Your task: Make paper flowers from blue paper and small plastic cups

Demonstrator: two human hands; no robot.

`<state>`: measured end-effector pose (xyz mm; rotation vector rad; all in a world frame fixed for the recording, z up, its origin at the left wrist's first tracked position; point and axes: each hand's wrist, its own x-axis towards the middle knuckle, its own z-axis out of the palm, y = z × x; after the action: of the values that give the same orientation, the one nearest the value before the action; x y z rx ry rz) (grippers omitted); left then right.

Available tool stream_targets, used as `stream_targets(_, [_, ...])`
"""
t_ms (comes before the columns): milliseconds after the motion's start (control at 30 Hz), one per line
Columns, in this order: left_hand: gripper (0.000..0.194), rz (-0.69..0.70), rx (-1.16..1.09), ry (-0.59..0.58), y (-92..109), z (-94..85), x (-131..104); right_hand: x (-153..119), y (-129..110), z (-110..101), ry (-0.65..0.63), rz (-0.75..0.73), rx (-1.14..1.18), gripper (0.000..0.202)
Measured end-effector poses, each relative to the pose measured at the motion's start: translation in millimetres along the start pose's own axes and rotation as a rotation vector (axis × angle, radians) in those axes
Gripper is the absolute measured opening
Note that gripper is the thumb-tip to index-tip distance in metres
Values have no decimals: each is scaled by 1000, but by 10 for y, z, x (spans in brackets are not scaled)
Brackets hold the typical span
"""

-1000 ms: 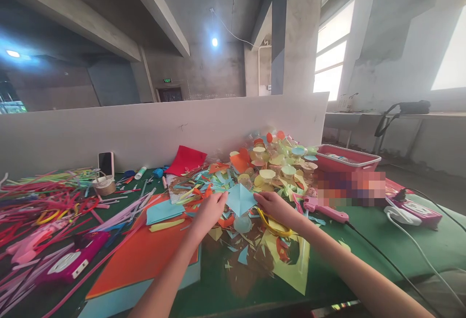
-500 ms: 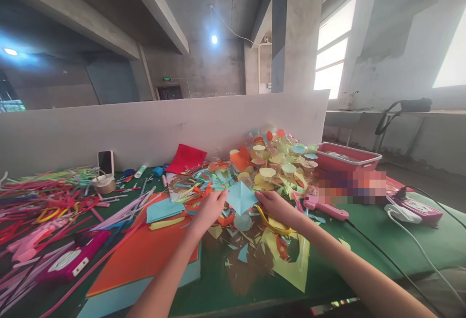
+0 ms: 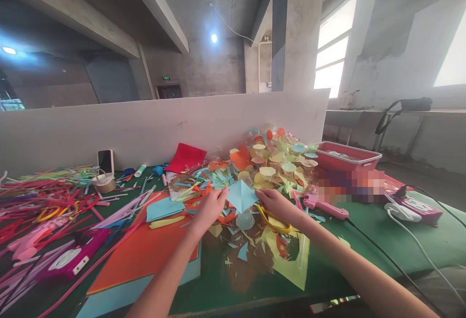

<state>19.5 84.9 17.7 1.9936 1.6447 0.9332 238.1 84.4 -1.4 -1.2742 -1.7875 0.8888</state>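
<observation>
A small light-blue paper [image 3: 241, 196] with crease lines is stretched between both hands above the middle of the table. My left hand [image 3: 214, 205] pinches its left corner, and the right corner is pinched by my right hand [image 3: 271, 203]. Yellow-handled scissors [image 3: 274, 225] lie just under my right hand, partly hidden by it. Directly below the paper sits a small clear cup [image 3: 245, 220] among paper scraps. A folded blue sheet [image 3: 165, 209] rests on orange paper [image 3: 141, 255] left of my left hand.
Paper-topped cups [image 3: 267, 172] pile up behind the hands. A pink glue gun [image 3: 327, 208] with a black cord and a red basket [image 3: 347, 158] are on the right. Pink and red strips [image 3: 40, 201], a phone [image 3: 106, 161] and a magenta power strip [image 3: 74, 257] occupy the left.
</observation>
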Motion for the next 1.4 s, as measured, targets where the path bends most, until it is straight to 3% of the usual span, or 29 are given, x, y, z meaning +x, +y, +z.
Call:
stream_targets(267, [41,7,-16,-28,9,19,-39,39,126,-47,-21,-4,-33,43])
stream_targets(800, [43,7,-65,-32,31,-10,-84,8,45,-75,-6,-26,-64,44])
stream_targets(1033, [43,-6,-59,-43,47,-24,-113,-11,38,-71,106,-113,-171,41])
stream_targets(1133, [43,-5,-60,-51,63,-25,-117,-77,-56,-64,230,-198,-251,31])
stream_targets(1200, [43,-1,-64,-59,68,-25,-118,-149,-153,-43,264,-334,-312,27])
stream_targets(1333, [42,13,-73,-71,58,-24,-111,-300,-305,67,153,-788,-593,39])
stream_targets(1400, [42,21,-77,-72,50,-22,-105,-343,-315,137,89,-869,-708,47])
